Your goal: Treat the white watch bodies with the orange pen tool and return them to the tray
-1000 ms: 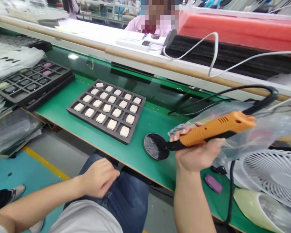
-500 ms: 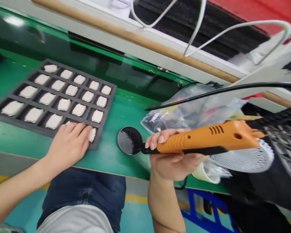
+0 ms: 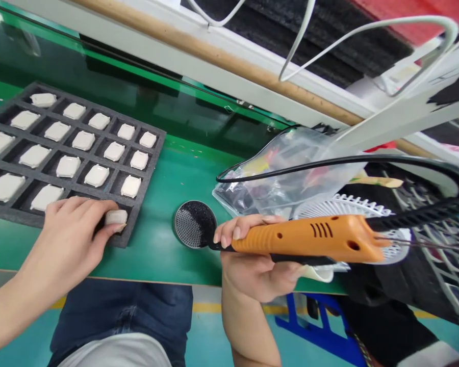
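Note:
In my left hand [image 3: 78, 227], thumb and fingers pinch a small whitish block [image 3: 116, 217] at the near right corner of a dark foam tray [image 3: 135, 216]. Other whitish square pieces with cut corners, such as one piece [image 3: 131, 186], lie in the tray's compartments. My right hand [image 3: 248, 255] is wrapped around an orange, corded electric hand tool [image 3: 302, 237] with vent slots. Its black front end points left to a round black perforated disc [image 3: 194, 224]; whether they are joined, I cannot tell. My left fingers hide part of the tray's near row.
Clear plastic bags [image 3: 286, 168] lie on the green bench [image 3: 168, 199] behind the tool. Its black cable [image 3: 352, 160] loops above them. A white slatted round piece [image 3: 340, 206] is partly behind the tool. A blue frame [image 3: 321, 331] stands below the bench edge.
My left hand has drawn the whitish block up into a visible pinch at the tray corner. The view has shifted, moving the tray left. My right hand still grips the orange tool.

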The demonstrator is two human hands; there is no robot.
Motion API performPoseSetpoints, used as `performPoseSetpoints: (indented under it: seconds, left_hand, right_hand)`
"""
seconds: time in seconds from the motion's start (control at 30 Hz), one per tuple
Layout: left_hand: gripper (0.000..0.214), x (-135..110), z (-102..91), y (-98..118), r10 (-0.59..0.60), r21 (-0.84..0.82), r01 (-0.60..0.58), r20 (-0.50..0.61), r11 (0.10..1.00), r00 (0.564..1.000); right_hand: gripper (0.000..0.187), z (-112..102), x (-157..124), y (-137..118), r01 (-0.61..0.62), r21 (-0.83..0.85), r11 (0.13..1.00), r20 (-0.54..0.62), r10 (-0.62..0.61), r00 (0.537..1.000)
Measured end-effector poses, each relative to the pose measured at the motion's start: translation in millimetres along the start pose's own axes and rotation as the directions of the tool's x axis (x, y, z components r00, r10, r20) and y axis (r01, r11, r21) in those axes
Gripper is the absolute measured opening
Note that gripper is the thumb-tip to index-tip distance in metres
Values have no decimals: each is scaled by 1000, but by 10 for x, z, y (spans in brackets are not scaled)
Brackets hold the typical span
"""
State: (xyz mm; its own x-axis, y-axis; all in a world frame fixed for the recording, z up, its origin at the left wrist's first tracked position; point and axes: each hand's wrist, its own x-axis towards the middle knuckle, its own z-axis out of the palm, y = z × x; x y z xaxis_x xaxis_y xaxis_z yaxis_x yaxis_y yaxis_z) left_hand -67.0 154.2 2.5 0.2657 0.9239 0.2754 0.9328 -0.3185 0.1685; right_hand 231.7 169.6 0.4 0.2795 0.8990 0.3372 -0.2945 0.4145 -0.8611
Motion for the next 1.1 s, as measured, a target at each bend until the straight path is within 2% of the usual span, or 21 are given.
performPoseSetpoints:
  seconds: [0.07,0.13,0.17,0.23,0.3,0.37,0.47,0.57,0.67,0.77,0.87,1.0,1.1]
  left_hand:
    - [18,-51,1,125,-29,-133,13,-117,991,993]
    - [23,-129,80,356,14,-261,-57,-166,964,986]
    - [28,-169,150,492,80,-318,-118,-132,941,988]
    - [32,-227,325,745,198,-380,-182,4,907,980]
    - [31,-241,492,906,222,-374,-170,101,912,970]
    - [31,-214,595,963,185,-327,-133,134,936,974]
    - [34,-112,625,987,141,-241,-120,73,963,987]
    - [39,53,635,1106,224,-209,-221,-6,953,975]
    - [51,240,742,1297,316,-219,-307,10,926,949]
    - [64,379,908,1437,336,-225,-320,38,920,941]
    - [67,431,1005,1493,340,-204,-325,40,923,940]
    - [65,369,927,1468,353,-169,-345,21,923,935]
    - [51,239,798,1381,337,-154,-335,-17,929,941]
  right_hand:
    - [47,-1,-1,0,14,-5,1000,-13,-14,1000]
    - [48,-10,0,-7,35,-9,999,-34,-35,999]
    - [49,-17,2,-13,42,-10,999,-45,-43,998]
    - [49,-37,9,-27,47,-15,999,-63,-48,997]
    - [50,-60,16,-44,45,-20,999,-79,-47,996]
    - [49,-82,20,-63,48,-28,998,-96,-50,994]
    - [47,-108,25,-83,58,-39,998,-118,-62,991]
    - [45,-125,31,-84,67,-47,997,-127,-73,989]
    - [46,-146,30,-79,83,-41,996,-139,-88,986]
    - [46,-175,22,-90,92,-24,995,-150,-94,984]
    - [46,-200,22,-113,104,-5,995,-156,-104,982]
    - [44,-229,37,-149,119,18,993,-164,-114,980]
    - [44,-264,42,-168,121,27,992,-172,-115,978]
